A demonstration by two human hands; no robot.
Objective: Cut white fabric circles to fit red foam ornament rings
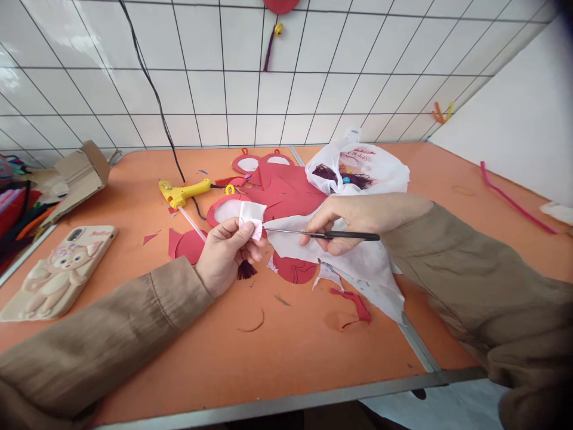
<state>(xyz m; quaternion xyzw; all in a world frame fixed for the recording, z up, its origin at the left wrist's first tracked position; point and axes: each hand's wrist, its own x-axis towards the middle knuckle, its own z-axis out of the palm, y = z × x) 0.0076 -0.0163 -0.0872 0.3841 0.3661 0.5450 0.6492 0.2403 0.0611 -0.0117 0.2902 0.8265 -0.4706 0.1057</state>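
Observation:
Between the thumb and fingers of my left hand (pixel 228 251) is a small piece of white cloth (pixel 253 214), folded over at its lower edge. My right hand (pixel 333 218) grips black-handled scissors (pixel 353 236), their blades pointing left with the tips at the cloth's right edge. Below the right hand lies a larger white sheet (pixel 358 266). Just behind the left hand sits a red ring with a white centre (pixel 227 210) and a yellow loop on top. A dark tassel (pixel 246 270) shows under the left fingers.
A yellow glue gun (pixel 184 192) lies left of the red paper (pixel 286 188), its cable running up the tiled wall. Behind stands a white plastic bag (pixel 380 164) with tassels. A phone (pixel 62 269) lies at left near a cardboard box (pixel 78 179). Red scraps (pixel 358 304) lie in front.

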